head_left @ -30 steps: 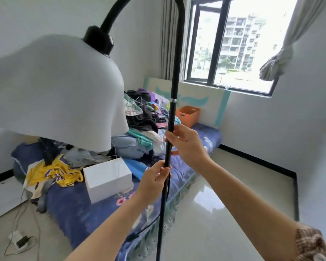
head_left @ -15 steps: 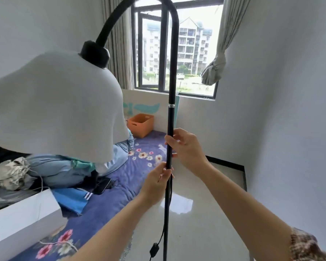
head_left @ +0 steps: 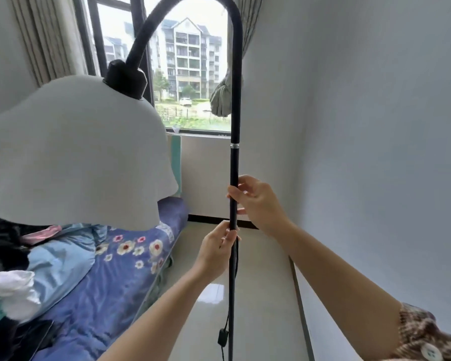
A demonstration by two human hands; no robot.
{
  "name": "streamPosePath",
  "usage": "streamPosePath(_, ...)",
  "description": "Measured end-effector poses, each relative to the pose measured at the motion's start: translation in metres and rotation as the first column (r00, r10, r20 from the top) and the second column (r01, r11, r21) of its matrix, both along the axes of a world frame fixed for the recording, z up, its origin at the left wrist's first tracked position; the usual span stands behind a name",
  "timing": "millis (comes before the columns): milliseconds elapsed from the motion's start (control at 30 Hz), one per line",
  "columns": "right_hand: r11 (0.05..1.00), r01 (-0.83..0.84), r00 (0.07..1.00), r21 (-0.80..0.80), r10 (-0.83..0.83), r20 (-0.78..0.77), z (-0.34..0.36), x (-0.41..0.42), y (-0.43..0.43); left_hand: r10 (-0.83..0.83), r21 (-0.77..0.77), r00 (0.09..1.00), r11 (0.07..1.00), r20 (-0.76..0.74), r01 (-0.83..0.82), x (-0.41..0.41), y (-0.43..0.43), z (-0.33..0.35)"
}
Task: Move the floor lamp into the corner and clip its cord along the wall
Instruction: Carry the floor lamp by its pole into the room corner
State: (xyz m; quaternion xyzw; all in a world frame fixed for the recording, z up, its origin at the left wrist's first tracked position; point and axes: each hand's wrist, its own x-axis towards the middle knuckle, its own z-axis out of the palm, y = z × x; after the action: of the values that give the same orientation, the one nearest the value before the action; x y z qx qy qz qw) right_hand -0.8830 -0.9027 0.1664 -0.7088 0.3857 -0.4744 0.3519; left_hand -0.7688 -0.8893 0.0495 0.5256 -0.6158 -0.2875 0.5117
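The floor lamp's black pole (head_left: 234, 162) stands upright in front of me and curves over at the top to a large white bell-shaped shade (head_left: 73, 152) on the left. My right hand (head_left: 255, 201) grips the pole at mid height. My left hand (head_left: 218, 250) grips it just below. The black cord (head_left: 228, 319) hangs beside the lower pole, with an inline switch (head_left: 222, 337) on it. The lamp's base is out of view. The room corner (head_left: 279, 220) lies just behind the pole to the right.
A mattress (head_left: 120, 282) with a blue floral sheet and piled clothes fills the left. A window (head_left: 188, 74) with a knotted curtain (head_left: 220, 97) is behind. A glossy tiled floor strip (head_left: 266, 295) runs along the white right wall (head_left: 375, 152) with dark skirting.
My view and the lamp have swung right, from the bed and window toward the corner. Both hands keep the same grip on the pole.
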Motion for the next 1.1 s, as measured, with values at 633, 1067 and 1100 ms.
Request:
streamPosePath(633, 1.0, -0.008, 1.0, 0.01, 0.008, 0.016, 0.003, -0.102, -0.407, -0.053, 0.035, 0.998, 0.998, 0.026, 0.052, -0.093, -0.405, 0.012)
streamPosePath(1067, 0.998, 0.057, 0.998, 0.02, -0.057, 0.02, -0.004, -0.131, -0.674, -0.136, 0.117, 0.991, 0.984, 0.0, 0.135, -0.124, -0.672, 0.016)
streamPosePath(1100, 0.997, 0.068, 0.998, 0.022, -0.068, 0.015, -0.005, -0.132, -0.695, -0.142, 0.123, 0.99, 0.982, 0.0, 0.14, -0.125, -0.694, 0.015)
